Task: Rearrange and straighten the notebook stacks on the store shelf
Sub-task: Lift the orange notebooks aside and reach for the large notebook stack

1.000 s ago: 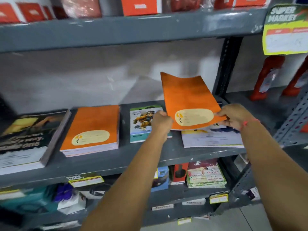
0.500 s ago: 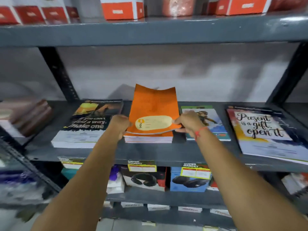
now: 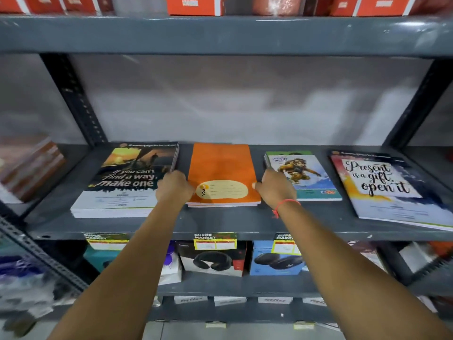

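An orange notebook stack lies flat in the middle of the grey shelf. My left hand presses against the stack's left edge and my right hand against its right edge, fingers curled on the top notebook's sides. Left of it sits a dark stack reading "make one". To the right lies a stack with a cartoon figure, then a slightly skewed "Present is a gift" stack at the far right.
Boxed headphones and a blue box stand on the lower shelf behind yellow price tags. Red boxes line the upper shelf. Dark uprights frame the bay. More books lie in the left bay.
The orange notebook, held raised and tilted earlier, was carried left and now lies flat on the orange stack. Both hands dropped to the stack's sides.
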Available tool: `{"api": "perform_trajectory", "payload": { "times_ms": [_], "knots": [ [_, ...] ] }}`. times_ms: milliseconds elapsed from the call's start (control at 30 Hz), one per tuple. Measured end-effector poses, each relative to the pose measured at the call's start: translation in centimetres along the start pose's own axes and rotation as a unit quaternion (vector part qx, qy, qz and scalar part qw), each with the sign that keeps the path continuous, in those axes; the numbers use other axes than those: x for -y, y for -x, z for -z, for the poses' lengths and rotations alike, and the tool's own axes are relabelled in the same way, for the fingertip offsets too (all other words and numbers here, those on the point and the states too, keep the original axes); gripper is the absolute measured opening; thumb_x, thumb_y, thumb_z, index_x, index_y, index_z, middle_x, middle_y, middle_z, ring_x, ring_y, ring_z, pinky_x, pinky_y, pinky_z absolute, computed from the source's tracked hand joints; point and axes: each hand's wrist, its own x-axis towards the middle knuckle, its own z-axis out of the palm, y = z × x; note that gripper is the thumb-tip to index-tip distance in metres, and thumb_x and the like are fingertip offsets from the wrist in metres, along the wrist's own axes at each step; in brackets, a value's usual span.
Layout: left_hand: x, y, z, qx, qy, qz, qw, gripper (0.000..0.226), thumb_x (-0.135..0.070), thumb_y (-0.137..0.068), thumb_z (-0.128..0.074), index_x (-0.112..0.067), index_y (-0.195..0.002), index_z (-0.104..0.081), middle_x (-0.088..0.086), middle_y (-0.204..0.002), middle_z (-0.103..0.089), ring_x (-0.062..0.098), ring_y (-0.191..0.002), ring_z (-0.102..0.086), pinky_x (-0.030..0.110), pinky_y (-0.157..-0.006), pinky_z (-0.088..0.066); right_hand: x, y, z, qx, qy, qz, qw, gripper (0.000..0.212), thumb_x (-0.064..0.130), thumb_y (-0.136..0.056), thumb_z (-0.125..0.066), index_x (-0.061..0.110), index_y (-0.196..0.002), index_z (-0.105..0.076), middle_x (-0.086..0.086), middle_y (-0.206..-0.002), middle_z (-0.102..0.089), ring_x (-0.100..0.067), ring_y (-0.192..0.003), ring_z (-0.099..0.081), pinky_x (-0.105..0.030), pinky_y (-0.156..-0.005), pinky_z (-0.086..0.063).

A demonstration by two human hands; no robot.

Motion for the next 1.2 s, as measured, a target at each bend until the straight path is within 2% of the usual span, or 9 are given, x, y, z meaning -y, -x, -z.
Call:
{"api": "perform_trajectory", "payload": {
  "times_ms": [100,233,367,467,633,800,1033,1100,1200],
  "knots": [
    [-2.6,1.2,-0.8,-0.07,-0.05,-0.088,0.992,0.026,-0.013,-0.085,-0.051,-0.003,-0.105,-0.065,0.022,-0.117,-0.06,0.039,-0.112,-0.052,0.043,-0.09,-0.046,-1.4,-0.3,2.0,-0.087,-0.021,-0.012,0.996,0.03,0.024,-0.091,-0.044,0.004,-0.109,-0.056,-0.021,-0.113,-0.066,-0.037,-0.104,-0.062,-0.035,-0.076,-0.045],
    [-9.3,4.0,-3.1,-0.083,0.05,-0.183,0.978,0.027,-0.017,-0.087,-0.052,-0.006,-0.106,-0.068,0.022,-0.115,-0.061,0.039,-0.104,-0.059,0.037,-0.09,-0.046,-6.1,-1.0,5.7,-0.157,-0.077,-0.063,0.983,0.03,0.02,-0.091,-0.041,0.006,-0.107,-0.062,-0.021,-0.112,-0.067,-0.037,-0.103,-0.062,-0.036,-0.08,-0.049],
    [-16.6,8.6,-7.1,-0.013,0.169,-0.246,0.954,0.028,-0.01,-0.088,-0.048,-0.008,-0.102,-0.073,0.018,-0.11,-0.07,0.033,-0.102,-0.064,0.032,-0.083,-0.049,-12.6,-1.1,9.0,-0.181,-0.072,-0.122,0.973,0.031,0.022,-0.091,-0.043,0.004,-0.109,-0.061,-0.025,-0.113,-0.066,-0.04,-0.104,-0.061,-0.035,-0.078,-0.046],
    [-21.5,11.7,-11.2,0.1,0.2,-0.255,0.941,0.025,-0.008,-0.087,-0.05,-0.002,-0.093,-0.073,0.02,-0.103,-0.071,0.033,-0.099,-0.063,0.02,-0.065,-0.034,-18.7,-1.0,11.2,-0.171,-0.071,-0.184,0.965,0.032,0.018,-0.089,-0.043,0.002,-0.111,-0.06,-0.025,-0.118,-0.063,-0.04,-0.109,-0.059,-0.039,-0.087,-0.048],
    [-26.0,14.1,-18.0,0.221,0.138,-0.189,0.947,0.034,-0.012,-0.085,-0.056,-0.008,-0.052,-0.047,0.014,-0.058,-0.047,0.026,-0.058,-0.048,0.032,-0.061,-0.034,-27.6,-1.0,12.9,-0.069,-0.01,-0.258,0.964,0.044,0.026,-0.09,-0.042,0.002,-0.125,-0.054,-0.022,-0.135,-0.051,-0.039,-0.123,-0.048,-0.044,-0.099,-0.043],
    [-28.2,15.3,-21.3,0.189,0.142,-0.117,0.964,0.025,-0.008,-0.087,-0.05,0.006,-0.104,-0.062,0.024,-0.111,-0.066,0.037,-0.102,-0.063,0.038,-0.078,-0.052,-32.3,-0.2,13.8,-0.03,-0.007,-0.284,0.958,0.046,0.028,-0.09,-0.045,0.005,-0.129,-0.051,-0.02,-0.136,-0.051,-0.037,-0.121,-0.05,-0.043,-0.097,-0.046],
    [-29.1,14.7,-22.6,0.183,0.19,-0.029,0.964,0.026,0.0,-0.085,-0.047,0.01,-0.105,-0.059,0.028,-0.118,-0.061,0.038,-0.105,-0.061,0.043,-0.086,-0.052,-34.9,-1.8,15.3,-0.055,-0.11,-0.304,0.945,0.026,0.005,-0.086,-0.047,-0.008,-0.105,-0.06,-0.023,-0.1,-0.064,-0.032,-0.083,-0.056,-0.036,-0.079,-0.046],
    [-29.1,14.7,-22.5,0.188,0.217,-0.009,0.958,0.012,0.0,-0.085,-0.048,-0.001,-0.078,-0.058,0.025,-0.105,-0.064,0.033,-0.088,-0.062,0.036,-0.073,-0.051,-35.6,-1.9,15.6,-0.065,-0.156,-0.322,0.932,0.032,0.003,-0.086,-0.05,-0.012,-0.113,-0.057,-0.027,-0.112,-0.063,-0.037,-0.097,-0.06,-0.036,-0.079,-0.045],
    [-29.0,14.5,-22.7,0.199,0.276,0.031,0.94,0.032,0.002,-0.083,-0.047,-0.014,-0.056,-0.039,0.008,-0.064,-0.046,0.022,-0.058,-0.044,0.024,-0.053,-0.036,-35.9,-2.0,15.8,-0.051,-0.206,-0.341,0.916,0.039,0.003,-0.084,-0.055,-0.014,-0.119,-0.053,-0.027,-0.125,-0.058,-0.038,-0.116,-0.055,-0.04,-0.096,-0.045]
  ]
}}
